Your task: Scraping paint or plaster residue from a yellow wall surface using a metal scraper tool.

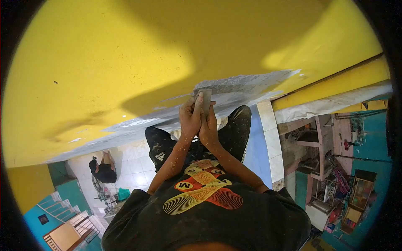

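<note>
Both my hands are raised together in front of my knees, close to a yellow painted wall (150, 40). My left hand (190, 120) grips a flat, grey, dusty rectangular piece (205, 95), one digit lying across its face. Against its lower right side is my right hand (209, 128), also holding it; the hidden fingers behind cannot be made out. The piece overlaps the edge of a rough grey patch (245, 86) on the wall; whether it touches the wall is unclear. Pale dust marks my hands and forearms.
Another person (105, 171) in dark clothing is at the far left, near a bicycle (100, 191). A pale tiled ledge (271, 141) runs at the right, with a sheet-wrapped long roll (333, 100) above it. Further right stand shelves (358, 200) and household clutter.
</note>
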Demonstrator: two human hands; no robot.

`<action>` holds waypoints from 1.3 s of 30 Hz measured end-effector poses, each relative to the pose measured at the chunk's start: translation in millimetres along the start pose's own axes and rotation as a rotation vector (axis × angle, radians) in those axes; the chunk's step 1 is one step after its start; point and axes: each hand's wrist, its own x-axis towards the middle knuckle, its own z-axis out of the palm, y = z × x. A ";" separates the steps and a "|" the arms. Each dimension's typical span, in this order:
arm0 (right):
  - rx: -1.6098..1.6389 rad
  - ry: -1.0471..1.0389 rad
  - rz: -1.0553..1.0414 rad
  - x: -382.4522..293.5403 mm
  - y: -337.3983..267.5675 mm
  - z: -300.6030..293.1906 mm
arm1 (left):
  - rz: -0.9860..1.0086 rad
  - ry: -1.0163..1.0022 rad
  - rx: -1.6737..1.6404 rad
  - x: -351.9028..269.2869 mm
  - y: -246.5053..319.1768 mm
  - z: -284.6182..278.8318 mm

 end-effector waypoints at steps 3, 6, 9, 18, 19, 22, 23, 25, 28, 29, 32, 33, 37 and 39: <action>-0.015 0.038 -0.022 3.4 0.5 0.1 | 0.027 0.032 0.062 1.2 4.5 1.8; -0.090 0.033 -0.137 17.5 -10.5 1.4 | 0.008 0.019 0.226 12.6 -0.5 -6.2; 0.001 0.003 -0.192 25.3 -22.6 1.2 | 0.163 0.024 0.194 19.5 29.5 6.9; -0.045 0.044 -0.161 8.0 2.7 -0.4 | 0.080 0.090 0.132 1.0 -7.4 0.9; -0.045 0.049 -0.157 10.4 -1.5 -0.9 | 0.074 0.086 0.133 3.5 2.4 1.6; -0.059 -0.009 -0.199 18.0 -19.4 -5.0 | 0.033 0.004 0.307 10.3 36.4 5.9; -0.033 -0.037 -0.168 16.5 -25.6 -6.2 | 0.017 0.008 0.246 8.7 46.4 10.3; -0.008 -0.072 -0.152 17.7 -26.8 -6.3 | 0.017 0.015 0.180 9.5 40.2 10.9; -0.032 0.039 -0.115 13.1 -16.6 -3.5 | 0.069 0.027 0.278 8.1 15.9 6.5; -0.045 0.067 -0.154 15.9 -15.7 -3.6 | 0.091 0.038 0.298 12.7 15.4 7.2; -0.023 0.038 -0.119 11.1 -29.2 -3.3 | 0.097 0.063 0.351 4.4 23.9 7.1; 0.011 -0.027 -0.082 15.9 -33.6 -4.7 | 0.081 0.063 0.200 7.4 19.3 8.1; -0.007 0.016 -0.057 9.3 -8.6 -7.4 | -0.009 0.006 0.379 0.9 1.9 -6.5; -0.060 0.028 -0.037 3.8 22.7 -9.9 | 0.007 0.047 0.256 -5.1 -15.4 -4.1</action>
